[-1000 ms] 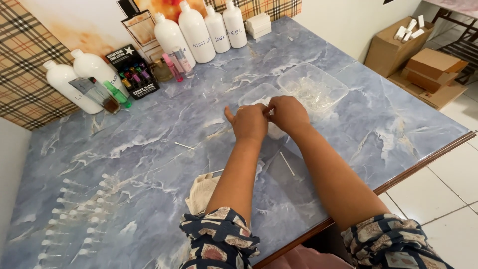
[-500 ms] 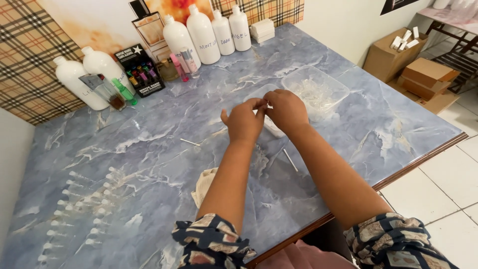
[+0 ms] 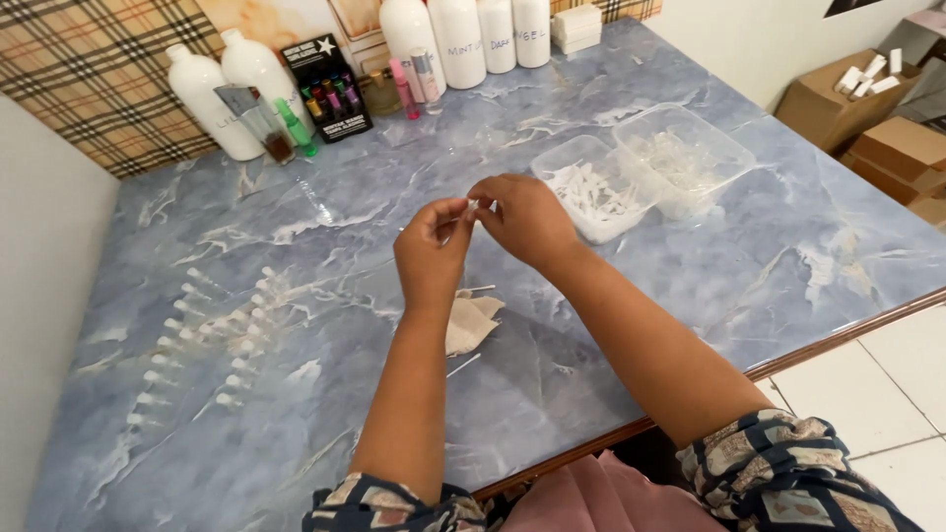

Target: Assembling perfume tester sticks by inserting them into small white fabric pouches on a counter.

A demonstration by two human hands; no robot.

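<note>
2 clear tubs [image 3: 680, 148], 5 white bottles [image 3: 207, 94], 2 hands [image 3: 483, 232].

Your fingertips [image 3: 471, 209] hide the tiny clear piece between them; can't tell what it is. Tall bottles [image 3: 458, 34] cut off at top edge. Tub [image 3: 601, 187] contents too small to ID.

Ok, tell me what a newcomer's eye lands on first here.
First the left hand and right hand, fingertips pinched together over mid-table on something tiny. Next, two clear tubs of small white parts to their right, and rows of small clear vials lying at the left.
</note>
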